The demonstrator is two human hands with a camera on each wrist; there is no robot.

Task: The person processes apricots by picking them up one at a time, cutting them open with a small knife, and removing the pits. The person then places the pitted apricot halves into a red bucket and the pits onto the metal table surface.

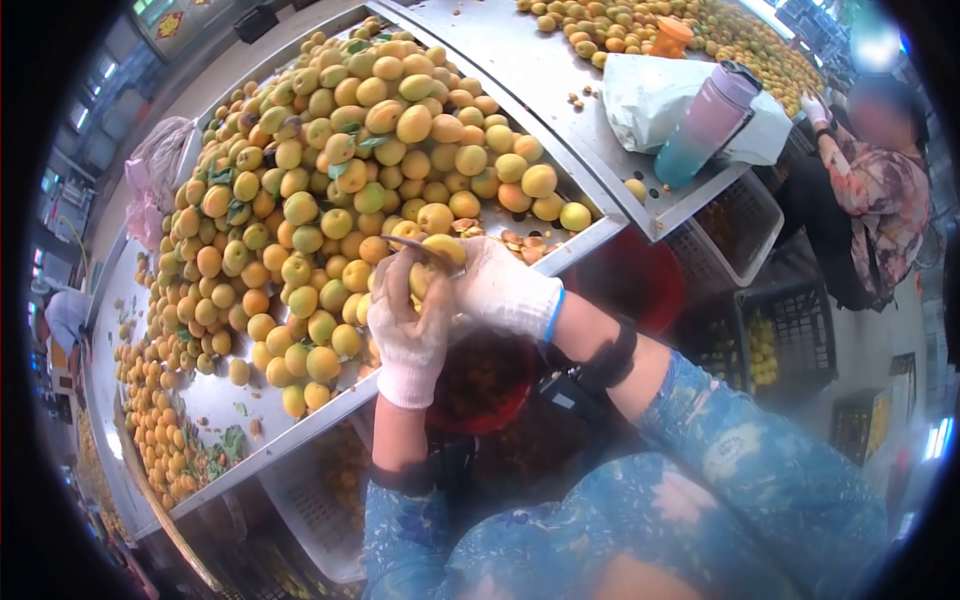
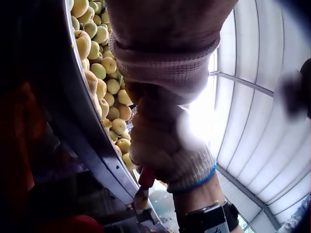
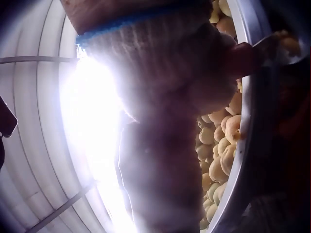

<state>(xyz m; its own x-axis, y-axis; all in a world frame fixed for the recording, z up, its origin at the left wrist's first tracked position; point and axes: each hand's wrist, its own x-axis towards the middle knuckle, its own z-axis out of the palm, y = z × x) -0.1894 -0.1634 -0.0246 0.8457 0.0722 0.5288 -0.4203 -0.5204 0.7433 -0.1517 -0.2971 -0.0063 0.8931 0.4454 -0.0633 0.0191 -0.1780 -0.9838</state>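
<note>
Seen from the head, my left hand (image 1: 408, 312) pinches a fruit (image 1: 446, 250) at its one o'clock; from my right hand (image 1: 506, 287), curled round a handle (image 2: 146, 177), it lies at ten, just beside. Its long axis I can't tell.

1. Head camera is looking forward-down over heaped round yellow-orange fruit (image 1: 320, 180).
2. Wrist cameras are sitting close to white knit gloves (image 1: 510, 290), facing up toward pale ribbed roofing (image 2: 262, 116).
3. All three are sharing fruit.
</note>
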